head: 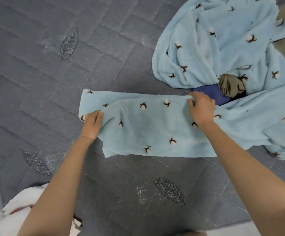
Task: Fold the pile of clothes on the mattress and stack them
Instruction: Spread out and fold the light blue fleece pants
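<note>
While the hands stay well apart, the left hand [93, 124] grips the left edge of a blue fleece [146, 128] spread flat on the mattress [36, 68], and the right hand [201, 109] pinches its far edge. The fleece runs right towards the pile [223, 40], which is bunched over navy cloth [208, 92] and olive cloth [230, 85]. White cloth [19, 210] lies beside the left forearm.

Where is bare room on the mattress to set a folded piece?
Bare grey quilted mattress lies left of the light blue fleece garment and below it, nearer the person. Upper right is crowded with the clothes pile.
</note>
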The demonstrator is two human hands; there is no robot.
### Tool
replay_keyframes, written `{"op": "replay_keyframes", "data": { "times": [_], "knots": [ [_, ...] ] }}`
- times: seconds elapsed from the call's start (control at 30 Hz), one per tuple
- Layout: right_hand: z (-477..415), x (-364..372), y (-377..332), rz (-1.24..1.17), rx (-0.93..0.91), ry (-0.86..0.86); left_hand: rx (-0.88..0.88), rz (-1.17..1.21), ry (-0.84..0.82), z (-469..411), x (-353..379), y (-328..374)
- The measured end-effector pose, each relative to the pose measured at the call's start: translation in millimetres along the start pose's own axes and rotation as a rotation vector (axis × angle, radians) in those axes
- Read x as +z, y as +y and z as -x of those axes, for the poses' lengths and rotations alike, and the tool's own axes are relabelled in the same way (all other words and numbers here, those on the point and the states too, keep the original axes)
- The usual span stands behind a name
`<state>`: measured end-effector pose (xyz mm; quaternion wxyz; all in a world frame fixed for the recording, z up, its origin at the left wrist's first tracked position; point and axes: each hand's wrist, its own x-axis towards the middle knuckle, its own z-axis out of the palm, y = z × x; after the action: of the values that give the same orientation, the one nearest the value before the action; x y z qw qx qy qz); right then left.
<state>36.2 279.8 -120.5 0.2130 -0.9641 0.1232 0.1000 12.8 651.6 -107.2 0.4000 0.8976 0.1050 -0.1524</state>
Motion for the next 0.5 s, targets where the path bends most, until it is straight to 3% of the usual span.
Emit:
{"op": "replay_keyframes", "data": {
  "times": [0.1,0.17,0.33,0.5],
  "knots": [
    [-3.0,13.5,-6.1,0.078,-0.115,-0.106,-0.05,-0.04,-0.015,3.3,-2.4,-8.3],
    [-6.1,19.8,-11.8,0.087,-0.142,-0.115,-0.046,-0.111,0.081,2.2,-5.8,-9.0],
    [-11.4,21.8,-22.3,-0.05,-0.105,0.052,0.105,-0.479,0.35,-15.8,-21.3,3.7],
    [-11.3,15.1,-20.8,-0.1,-0.041,0.168,0.392,-0.723,0.549,-56.2,-35.9,8.7]
  ]
}}
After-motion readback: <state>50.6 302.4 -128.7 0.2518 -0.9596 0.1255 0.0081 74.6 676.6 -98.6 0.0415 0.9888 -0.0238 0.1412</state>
